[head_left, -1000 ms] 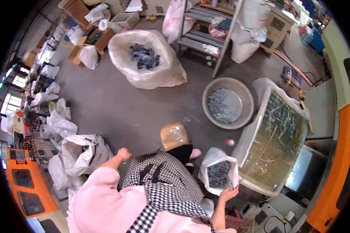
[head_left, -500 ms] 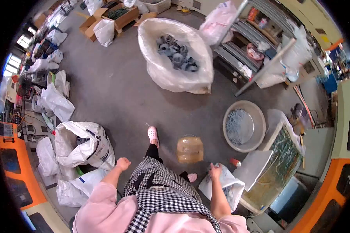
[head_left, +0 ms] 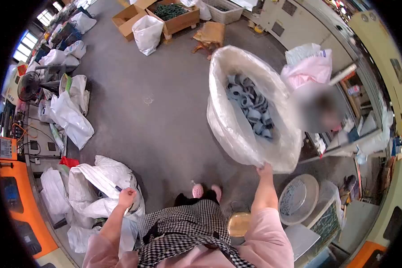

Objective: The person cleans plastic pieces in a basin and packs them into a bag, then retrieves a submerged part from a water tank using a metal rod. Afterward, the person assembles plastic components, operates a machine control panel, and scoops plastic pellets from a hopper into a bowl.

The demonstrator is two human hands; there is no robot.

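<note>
Head view: right hand (head_left: 265, 169) gripped a part-filled plastic bag (head_left: 228, 131) of grey rings (head_left: 254, 115); left hand (head_left: 127, 197), apart, was beside a white sack (head_left: 116, 172), hold unclear.

Bright windows (head_left: 27, 45) glow at upper left, grey floor (head_left: 161, 125) spans the middle, and a pale cabinet (head_left: 316, 35) stands upper right.

We see even, moderate indoor light, with windows (head_left: 26, 46) glaring white at the upper left; fisheye distortion bows the edges, black fills the corners, and a blurred patch (head_left: 321, 109) lies right of centre.
</note>
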